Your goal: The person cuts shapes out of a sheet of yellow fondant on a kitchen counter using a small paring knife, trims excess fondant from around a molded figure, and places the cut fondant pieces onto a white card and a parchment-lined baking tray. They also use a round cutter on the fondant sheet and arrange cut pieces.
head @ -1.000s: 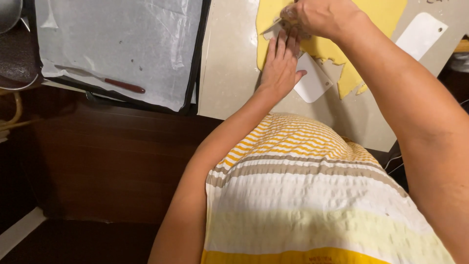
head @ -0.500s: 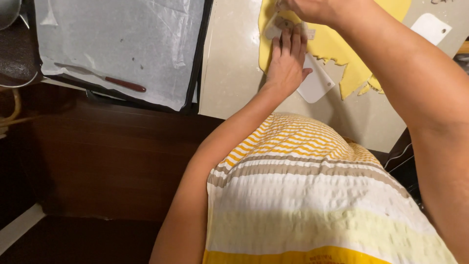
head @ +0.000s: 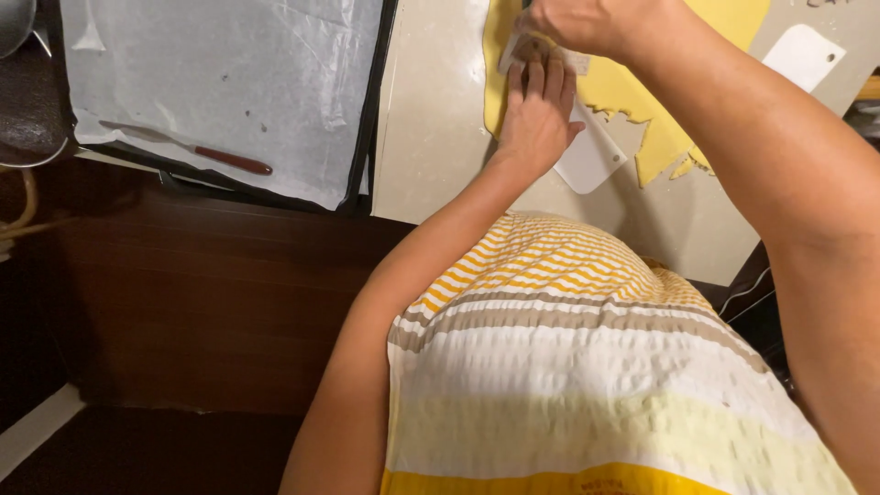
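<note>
A sheet of rolled yellow dough [head: 642, 101] lies on a beige mat [head: 440, 137] at the top of the view. My left hand [head: 536, 110] rests flat on it, fingers stretched out, pressing down a white plastic card [head: 591, 156] and a pale strip [head: 568, 60]. My right hand [head: 587, 23] hovers just above the left fingertips at the frame's top edge. Its fingers are closed around a thin tool that is almost entirely hidden. The dough's lower right edge is ragged where pieces were cut away.
A dark baking tray lined with white parchment [head: 229, 82] sits left of the mat, with a red-handled palette knife [head: 197, 148] on it. A second white scraper [head: 805, 55] lies at the top right. Dark wooden cabinet front [head: 202, 302] fills the lower left.
My left hand has slid a little farther up the dough, and my right hand has moved toward the top edge, now partly out of view.
</note>
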